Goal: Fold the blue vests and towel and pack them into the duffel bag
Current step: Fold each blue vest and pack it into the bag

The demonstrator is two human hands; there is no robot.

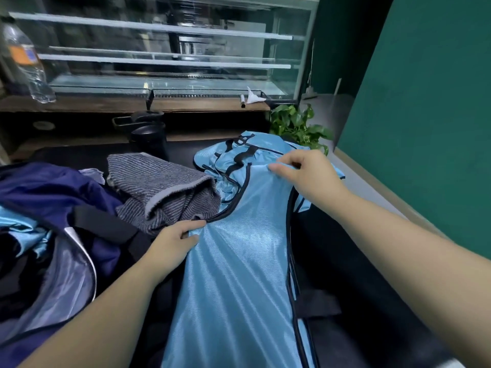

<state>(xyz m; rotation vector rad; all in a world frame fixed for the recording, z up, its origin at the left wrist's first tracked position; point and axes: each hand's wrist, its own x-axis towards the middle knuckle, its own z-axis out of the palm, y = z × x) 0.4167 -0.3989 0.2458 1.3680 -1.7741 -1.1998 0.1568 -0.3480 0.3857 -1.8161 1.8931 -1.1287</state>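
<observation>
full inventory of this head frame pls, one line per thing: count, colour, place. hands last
blue vest: 1, light blue with dark trim, spread lengthwise down the table centre
more vests: count unclear, light blue, bunched at the far end of the spread one
towel: 1, grey striped, crumpled left of the vest
duffel bag: 1, navy with black strap, open at left, light blue fabric inside
water bottle: 1, clear with orange label, shelf at far left
black flask: 1, black, behind the towel
plant: 1, green, far right corner
glass case: 1, clear, at the back
left hand: 1, grips the vest's left edge
right hand: 1, pinches the vest near its far end
</observation>
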